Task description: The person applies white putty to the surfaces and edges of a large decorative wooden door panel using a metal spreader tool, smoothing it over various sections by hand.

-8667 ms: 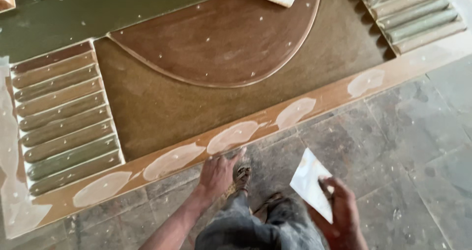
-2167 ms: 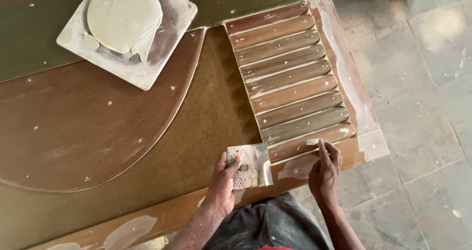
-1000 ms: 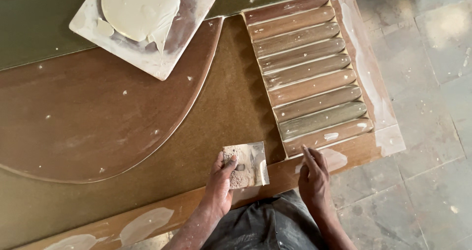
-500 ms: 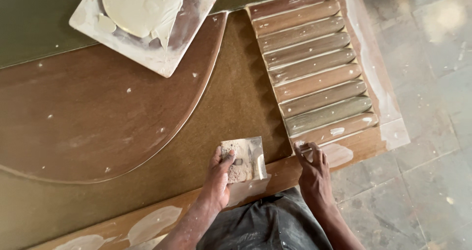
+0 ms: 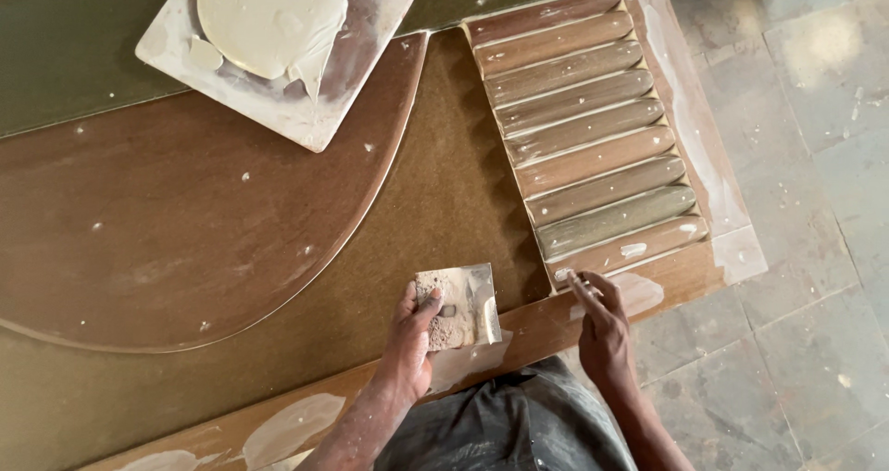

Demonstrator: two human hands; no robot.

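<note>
— What's in the left hand (image 5: 407,337)?

— A small square metal scraper (image 5: 458,306), smeared with pale filler. The thumb presses on its face and the fingers curl behind, so the hand is closed on it, just above the door's bottom rail (image 5: 519,327).

— And the right hand (image 5: 602,318)?

— It holds nothing. The fingers are loosely extended, and the fingertips (image 5: 569,278) carry a dab of filler, touching the rail at the lower corner of the ribbed panel (image 5: 588,133).

— Further out?

— Pale filler patches (image 5: 292,425) along the rail, a curved brown panel (image 5: 185,221), and at the top a square board (image 5: 356,45) bearing a mound of putty (image 5: 269,12). Grey floor tiles (image 5: 815,249) lie to the right.
</note>
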